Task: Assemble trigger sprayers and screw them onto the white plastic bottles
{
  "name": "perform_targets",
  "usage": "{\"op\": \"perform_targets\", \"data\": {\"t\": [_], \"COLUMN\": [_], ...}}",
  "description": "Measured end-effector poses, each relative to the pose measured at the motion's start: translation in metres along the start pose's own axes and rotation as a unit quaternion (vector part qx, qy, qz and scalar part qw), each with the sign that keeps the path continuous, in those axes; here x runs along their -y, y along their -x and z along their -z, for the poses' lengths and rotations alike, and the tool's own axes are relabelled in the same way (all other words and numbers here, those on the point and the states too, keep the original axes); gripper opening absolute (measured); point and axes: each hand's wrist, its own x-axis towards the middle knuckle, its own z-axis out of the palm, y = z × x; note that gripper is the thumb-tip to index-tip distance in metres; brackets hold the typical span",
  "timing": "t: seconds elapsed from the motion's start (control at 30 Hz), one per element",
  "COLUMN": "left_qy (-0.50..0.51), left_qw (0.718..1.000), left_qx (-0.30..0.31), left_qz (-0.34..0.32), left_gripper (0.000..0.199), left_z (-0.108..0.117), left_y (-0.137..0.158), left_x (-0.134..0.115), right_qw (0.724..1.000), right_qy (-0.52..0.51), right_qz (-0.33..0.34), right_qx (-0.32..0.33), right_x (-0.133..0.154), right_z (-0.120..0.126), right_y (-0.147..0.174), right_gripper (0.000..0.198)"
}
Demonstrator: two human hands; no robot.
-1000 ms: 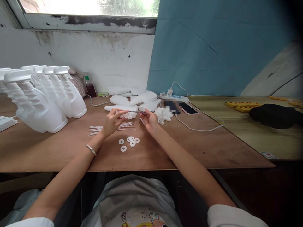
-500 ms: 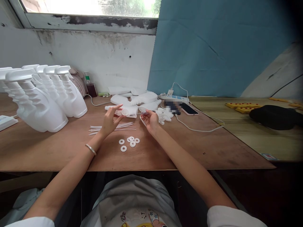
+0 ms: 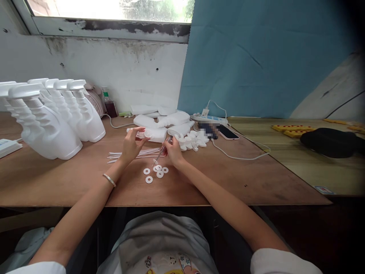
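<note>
My left hand (image 3: pixel 131 144) is raised above the table, its thumb and fingers pinching a small white round cap (image 3: pixel 148 133). In my right hand (image 3: pixel 172 150) is a slim pointed metal tool (image 3: pixel 161 151) that looks like tweezers, slanting down and left. At its tip a white washer (image 3: pixel 155 161) appears tilted up, just above several flat white washers (image 3: pixel 160 174) lying on the brown tabletop. Thin white tubes (image 3: pixel 114 156) lie behind and beside my left hand. A heap of small white plastic caps (image 3: pixel 192 140) sits just beyond my right hand.
White spray bottles (image 3: pixel 57 129) stand at the left. More white bottles (image 3: pixel 176 118) lie at the back near the wall. To the right are a phone (image 3: pixel 228 132), a power strip (image 3: pixel 213 119) and a white cable (image 3: pixel 236 157). A bottle of dark liquid (image 3: pixel 110 106) stands behind.
My right hand has moved left and toward me from near the back, and the tool now points down at the washers. One washer is tilted up at its tip. My left hand barely moved.
</note>
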Motion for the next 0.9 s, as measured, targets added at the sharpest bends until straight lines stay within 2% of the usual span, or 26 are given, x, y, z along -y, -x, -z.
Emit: {"op": "perform_targets", "data": {"t": [0.2, 0.3, 0.37, 0.43, 0.5, 0.57, 0.67, 0.73, 0.77, 0.83, 0.9], "left_qy": [-0.002, 0.012, 0.029, 0.082, 0.172, 0.259, 0.322, 0.329, 0.327, 0.317, 0.311], "left_qw": [1.000, 0.999, 0.998, 0.991, 0.965, 0.926, 0.894, 0.888, 0.888, 0.887, 0.885], "left_qx": [0.019, 0.036, 0.047, 0.067, 0.104, 0.130, 0.130, 0.136, 0.145, 0.171, 0.205], "left_qz": [-0.004, -0.004, 0.019, 0.081, 0.169, 0.241, 0.284, 0.290, 0.291, 0.287, 0.279], "left_gripper": [0.031, 0.030, 0.032, 0.037, 0.043, 0.048, 0.050, 0.052, 0.053, 0.055, 0.057], "left_z": [0.002, 0.001, -0.001, -0.003, -0.005, -0.006, -0.004, -0.002, -0.001, 0.000, 0.000], "left_y": [0.000, 0.000, 0.001, 0.001, 0.000, -0.001, -0.003, -0.004, -0.004, -0.003, -0.002], "left_x": [-0.004, -0.004, -0.003, -0.003, -0.004, -0.006, -0.010, -0.013, -0.014, -0.015, -0.015], "right_qw": [0.993, 0.991, 0.991, 0.992, 0.992, 0.992, 0.988, 0.976, 0.964, 0.929, 0.892], "right_qy": [0.043, 0.036, 0.024, 0.015, 0.018, 0.034, 0.067, 0.126, 0.168, 0.267, 0.355], "right_qz": [0.083, 0.103, 0.112, 0.113, 0.109, 0.112, 0.134, 0.173, 0.200, 0.244, 0.248], "right_qx": [0.076, 0.082, 0.070, 0.059, 0.054, 0.048, 0.032, 0.035, 0.043, 0.079, 0.127], "right_x": [0.001, 0.004, 0.008, 0.012, 0.016, 0.020, 0.024, 0.026, 0.026, 0.024, 0.021], "right_z": [-0.004, -0.004, -0.002, 0.002, 0.007, 0.012, 0.016, 0.015, 0.014, 0.013, 0.013], "right_y": [0.016, 0.017, 0.013, 0.008, 0.002, -0.002, -0.003, -0.001, 0.000, 0.002, 0.001], "right_gripper": [0.016, 0.015, 0.015, 0.020, 0.026, 0.028, 0.021, 0.017, 0.021, 0.031, 0.033]}}
